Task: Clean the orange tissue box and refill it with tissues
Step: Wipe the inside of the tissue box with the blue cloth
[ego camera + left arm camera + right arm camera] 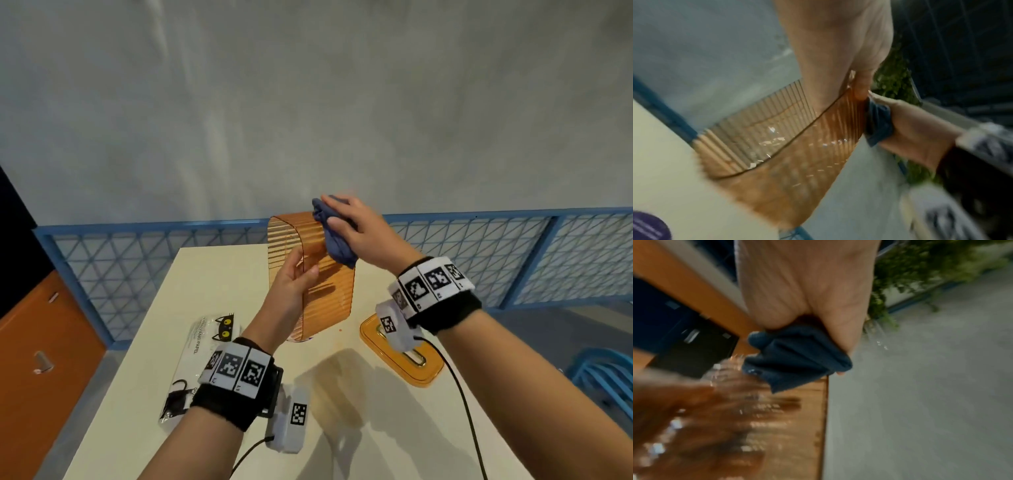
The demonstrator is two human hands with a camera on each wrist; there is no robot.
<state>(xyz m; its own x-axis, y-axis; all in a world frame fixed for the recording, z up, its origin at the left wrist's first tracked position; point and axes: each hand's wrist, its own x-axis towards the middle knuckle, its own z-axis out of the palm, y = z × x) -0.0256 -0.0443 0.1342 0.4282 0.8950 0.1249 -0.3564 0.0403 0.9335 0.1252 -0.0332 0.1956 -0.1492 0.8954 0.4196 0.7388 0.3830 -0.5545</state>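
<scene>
The ribbed, see-through orange tissue box [329,291] is held up above the table, tilted, without its lid. My left hand [294,277] grips its open rim, fingers reaching inside. My right hand [352,229] holds a bunched blue cloth [334,236] against the box's upper side wall. In the left wrist view the box [789,175] fills the middle, with the cloth [878,120] at its right edge. The right wrist view shows the cloth [797,356] pinched under my palm on the blurred box [781,418]. A white tissue pack [202,346] with a cat print lies on the table at the left.
The orange lid [400,353] with its slot lies flat on the cream table [376,428] at the right. A blue mesh fence [479,253] runs behind the table. An orange cabinet [37,359] stands at the left and a blue chair [603,377] at the right.
</scene>
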